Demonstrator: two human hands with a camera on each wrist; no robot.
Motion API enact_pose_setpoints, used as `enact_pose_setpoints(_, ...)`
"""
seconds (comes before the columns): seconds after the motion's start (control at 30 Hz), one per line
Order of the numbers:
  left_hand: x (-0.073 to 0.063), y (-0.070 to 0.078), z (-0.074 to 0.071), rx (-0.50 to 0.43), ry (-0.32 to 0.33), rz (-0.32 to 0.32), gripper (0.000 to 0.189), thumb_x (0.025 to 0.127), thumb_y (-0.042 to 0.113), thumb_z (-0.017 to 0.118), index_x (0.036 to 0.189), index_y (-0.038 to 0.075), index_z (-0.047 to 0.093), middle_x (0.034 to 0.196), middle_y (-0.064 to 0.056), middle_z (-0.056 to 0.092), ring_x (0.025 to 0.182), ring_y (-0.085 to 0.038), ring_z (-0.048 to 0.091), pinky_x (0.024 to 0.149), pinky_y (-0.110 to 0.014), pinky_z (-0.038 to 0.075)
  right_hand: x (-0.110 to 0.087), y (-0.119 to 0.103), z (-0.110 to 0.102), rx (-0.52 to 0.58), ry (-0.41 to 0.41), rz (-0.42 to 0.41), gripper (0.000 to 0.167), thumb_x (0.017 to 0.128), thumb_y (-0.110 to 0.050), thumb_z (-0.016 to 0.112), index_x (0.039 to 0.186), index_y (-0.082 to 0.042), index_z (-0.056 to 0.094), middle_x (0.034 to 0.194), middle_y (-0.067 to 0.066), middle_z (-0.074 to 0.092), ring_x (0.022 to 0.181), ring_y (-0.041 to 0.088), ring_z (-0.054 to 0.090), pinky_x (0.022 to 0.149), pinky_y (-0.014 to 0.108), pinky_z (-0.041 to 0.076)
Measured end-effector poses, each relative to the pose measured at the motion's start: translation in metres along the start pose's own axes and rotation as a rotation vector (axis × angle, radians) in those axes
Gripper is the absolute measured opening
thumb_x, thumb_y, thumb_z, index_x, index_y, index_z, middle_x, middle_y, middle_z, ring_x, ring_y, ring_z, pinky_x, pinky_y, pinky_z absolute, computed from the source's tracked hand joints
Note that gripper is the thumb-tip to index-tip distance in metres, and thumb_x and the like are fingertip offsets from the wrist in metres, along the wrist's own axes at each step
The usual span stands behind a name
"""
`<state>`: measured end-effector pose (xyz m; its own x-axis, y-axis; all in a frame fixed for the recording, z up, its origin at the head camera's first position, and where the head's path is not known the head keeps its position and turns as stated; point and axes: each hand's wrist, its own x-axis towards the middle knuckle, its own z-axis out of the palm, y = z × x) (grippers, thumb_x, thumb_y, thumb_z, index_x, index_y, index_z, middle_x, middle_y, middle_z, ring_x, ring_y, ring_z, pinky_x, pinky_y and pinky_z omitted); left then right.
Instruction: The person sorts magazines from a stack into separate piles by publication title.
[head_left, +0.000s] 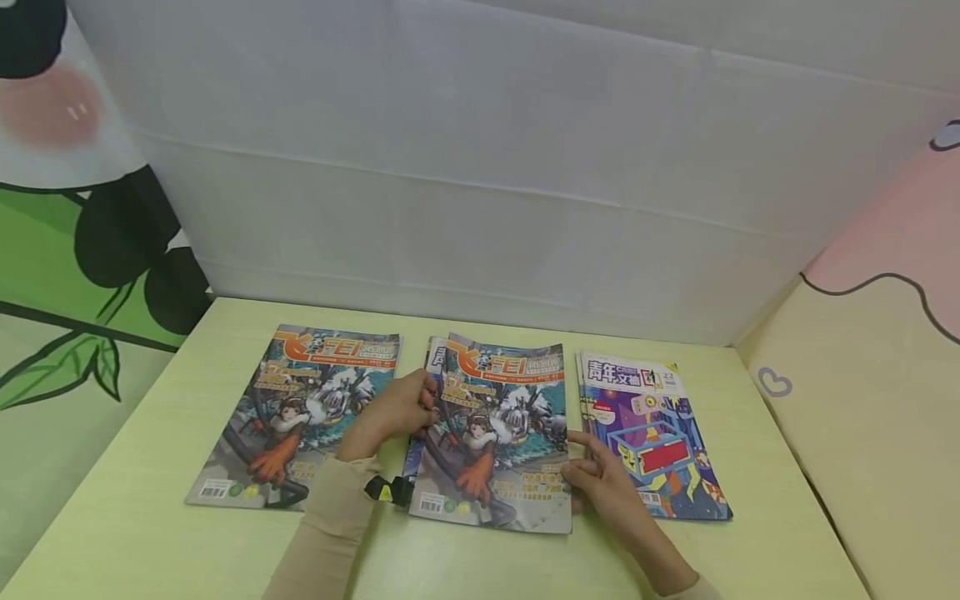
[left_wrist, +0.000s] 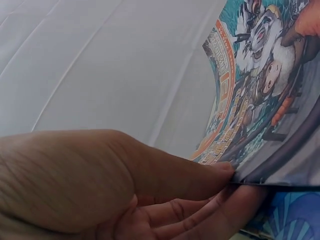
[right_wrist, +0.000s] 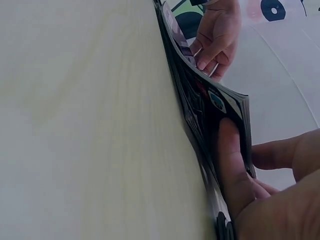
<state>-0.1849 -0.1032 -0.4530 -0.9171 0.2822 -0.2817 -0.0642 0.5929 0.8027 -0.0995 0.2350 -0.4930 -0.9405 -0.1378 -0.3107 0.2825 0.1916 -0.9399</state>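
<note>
A magazine with a grey-teal cover and orange FEI lettering [head_left: 498, 433] is between my two hands, in the middle of the table. At its left edge my left hand [head_left: 397, 412] pinches it; the left wrist view shows the thumb [left_wrist: 185, 175] on the cover and fingers beneath. The right hand [head_left: 607, 483] grips the lower right edge. In the right wrist view the magazine's edge [right_wrist: 245, 112] is lifted, with one digit [right_wrist: 231, 155] inside the gap under it. Below it, partly hidden, lies another magazine with a blue-purple cover [head_left: 412, 458].
On the left lies a matching FEI magazine [head_left: 300, 417], partly behind my left forearm. To the right is a stack of purple-covered magazines [head_left: 652, 442]. All lie on a pale yellow wooden table [head_left: 120, 492], with a white cloth wall [head_left: 480, 208] behind.
</note>
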Motion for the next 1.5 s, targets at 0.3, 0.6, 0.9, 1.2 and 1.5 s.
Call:
enact_pose_setpoints(0.3, -0.001, 0.001, 0.000, -0.008, 0.007, 0.018, 0.025, 0.103, -0.012, 0.067, 0.122, -0.003, 0.054, 0.095, -0.010, 0.053, 0.079, -0.023, 0.058, 0.065, -0.035, 0.058, -0.001, -0.003, 0.001, 0.073, -0.012, -0.002, 0.061, 0.112, 0.000, 0.059, 0.167, 0.003, 0.035, 0.109, 0.012, 0.082, 0.081, 0.016, 0.073, 0.063, 0.026, 0.059)
enact_pose_setpoints(0.6, 0.000, -0.004, 0.006, -0.055, 0.033, 0.016, 0.035, 0.099, -0.018, 0.061, 0.132, -0.005, 0.055, 0.100, -0.012, 0.055, 0.081, -0.023, 0.056, 0.066, -0.033, 0.053, -0.008, -0.010, 0.004, 0.153, -0.022, 0.046, 0.061, 0.114, -0.002, 0.057, 0.170, 0.000, 0.032, 0.111, 0.008, 0.082, 0.093, 0.019, 0.079, 0.072, 0.030, 0.066)
enact_pose_setpoints(0.9, -0.019, -0.019, -0.007, -0.143, 0.091, 0.100, 0.044, 0.106, -0.007, 0.064, 0.148, -0.009, 0.052, 0.115, -0.020, 0.063, 0.093, -0.027, 0.068, 0.074, -0.039, 0.062, -0.014, -0.022, 0.018, 0.223, -0.033, 0.019, 0.062, 0.113, -0.002, 0.059, 0.170, -0.005, 0.034, 0.116, 0.008, 0.082, 0.096, 0.020, 0.080, 0.075, 0.032, 0.067)
enact_pose_setpoints(1.2, -0.055, -0.036, -0.027, -0.198, 0.166, 0.095, 0.060, 0.110, 0.008, 0.068, 0.163, -0.007, 0.045, 0.146, -0.032, 0.060, 0.129, -0.047, 0.065, 0.103, -0.054, 0.061, -0.011, -0.034, 0.050, 0.224, -0.056, -0.002, 0.059, 0.113, -0.002, 0.060, 0.168, -0.007, 0.038, 0.109, 0.005, 0.079, 0.093, 0.018, 0.075, 0.073, 0.028, 0.063)
enact_pose_setpoints(1.5, -0.095, -0.063, -0.036, -0.378, 0.218, -0.013, 0.067, 0.113, 0.020, 0.067, 0.171, 0.003, 0.038, 0.172, -0.026, 0.041, 0.155, -0.050, 0.045, 0.122, -0.054, 0.048, -0.008, -0.034, 0.085, 0.241, -0.096, -0.058, 0.061, 0.111, 0.000, 0.062, 0.167, -0.001, 0.038, 0.120, 0.016, 0.079, 0.095, 0.020, 0.078, 0.072, 0.030, 0.066)
